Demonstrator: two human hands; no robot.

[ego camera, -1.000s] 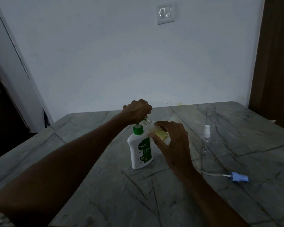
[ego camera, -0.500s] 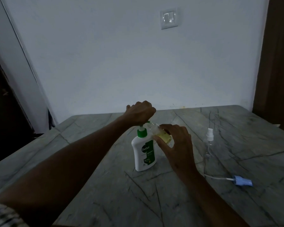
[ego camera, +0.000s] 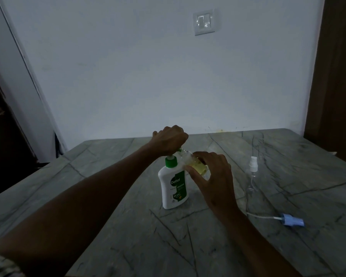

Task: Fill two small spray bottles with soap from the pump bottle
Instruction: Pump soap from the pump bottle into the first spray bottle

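Head view shows my left hand point(ego camera: 171, 139) curled over the top of the pump bottle point(ego camera: 173, 184), which stands upright on the table point(ego camera: 128, 226). Compared with a second ago, the green collar and a bit of white stem now show beneath my knuckles, so I judge the pump head sits higher, between strokes rather than at the bottom of one. My right hand point(ego camera: 214, 176) pinches the small spray bottle point(ego camera: 196, 164) between thumb and fingers, tilted with its open mouth up at the spout; that grip and angle look the same as before. Yellowish soap sits in its lower part, though I cannot tell how full it is. The second spray bottle point(ego camera: 252, 172) stands capped and clear to the right, well apart, apparently empty. A blue sprayer top point(ego camera: 291, 220) with its tube lies nearer me on the table. So the first fill is under way, the second not begun.
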